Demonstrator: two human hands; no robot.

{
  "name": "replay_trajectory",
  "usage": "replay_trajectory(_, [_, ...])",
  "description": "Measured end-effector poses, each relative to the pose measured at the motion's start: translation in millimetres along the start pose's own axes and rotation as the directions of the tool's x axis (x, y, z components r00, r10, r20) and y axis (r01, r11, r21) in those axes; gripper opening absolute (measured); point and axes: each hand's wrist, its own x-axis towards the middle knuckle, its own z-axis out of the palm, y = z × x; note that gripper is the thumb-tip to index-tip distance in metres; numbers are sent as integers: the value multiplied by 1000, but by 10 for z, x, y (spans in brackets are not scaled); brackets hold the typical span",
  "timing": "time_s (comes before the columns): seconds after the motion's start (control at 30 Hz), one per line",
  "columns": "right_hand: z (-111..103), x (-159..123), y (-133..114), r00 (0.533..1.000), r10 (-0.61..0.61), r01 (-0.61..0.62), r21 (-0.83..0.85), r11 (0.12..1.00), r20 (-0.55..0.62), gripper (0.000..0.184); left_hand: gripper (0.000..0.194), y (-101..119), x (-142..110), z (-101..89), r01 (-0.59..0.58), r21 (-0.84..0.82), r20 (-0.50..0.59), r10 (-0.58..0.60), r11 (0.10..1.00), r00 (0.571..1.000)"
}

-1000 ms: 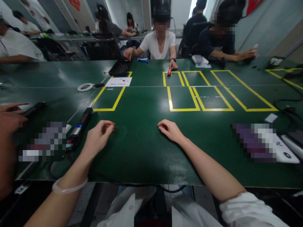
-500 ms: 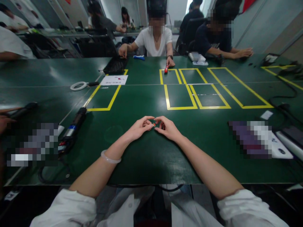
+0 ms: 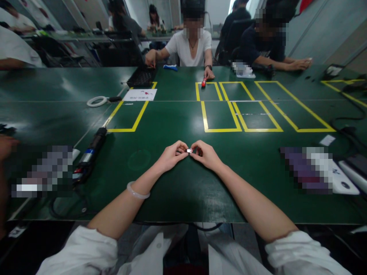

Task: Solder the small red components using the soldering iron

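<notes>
Between my two hands, over the green table, is a small shiny silver-and-red piece, too small to name more exactly. My left hand pinches it from the left with thumb and forefinger. From the right, the fingertips of my right hand close on the same piece. The fingers cover part of it. A pale bracelet circles my left wrist.
An electric screwdriver lies to the left with a cord. Phones lie at the right. Yellow tape outlines mark the table ahead. Opposite, a person's hand touches a red tool beside a black tray.
My right fingertips have closed in on the small piece, which now shows a bright silver face instead of mostly red. My left hand keeps its pinch. The view has shifted slightly.
</notes>
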Motion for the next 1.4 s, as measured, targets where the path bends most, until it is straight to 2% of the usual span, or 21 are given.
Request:
replay_trajectory(0.23, [-12, 7, -43, 1000, -25, 26, 38, 999, -7, 14, 27, 29, 4, -15, 9, 68, -19, -7, 998, 1000])
replay_trajectory(0.33, [-12, 14, -44, 1000, 11, -9, 91, 996, -14, 13, 28, 30, 3, -14, 18, 94, -22, -16, 995, 1000])
replay_trajectory(0.5, [-4, 19, -19, 989, 146, -145, 241, 960, 14, 20, 33, 30, -24, 17, -63, 156, -45, 71, 986, 996])
replay_trajectory(0.6, [0, 17, -10, 981, 184, -193, 313, 930, 59, 23, 28, 55, -42, 26, -134, 234, -41, 147, 963, 988])
replay_trajectory(0.73, [3, 18, -8, 980, 176, -196, 329, 924, 87, 24, 19, 101, -52, 16, -185, 304, -39, 207, 934, 978])
replay_trajectory(0.9, [16, 16, -5, 985, 172, -171, 364, 916, 30, 25, 24, 114, -52, -1, -152, 300, -58, 177, 942, 983])
replay_trajectory(1.03, [19, 10, -9, 992, 126, -128, 315, 941, 26, 28, 25, 109, -50, -3, -131, 282, -71, 156, 951, 985])
replay_trajectory(1.23, [-1, 18, -31, 998, 58, -59, 214, 975, 9, 14, 23, 113, -56, -2, -130, 268, -60, 151, 955, 987])
replay_trajectory(1.4, [-8, 28, -39, 998, 56, -53, 176, 983, -11, 12, 22, 62, -47, 10, -143, 258, -49, 161, 955, 986])
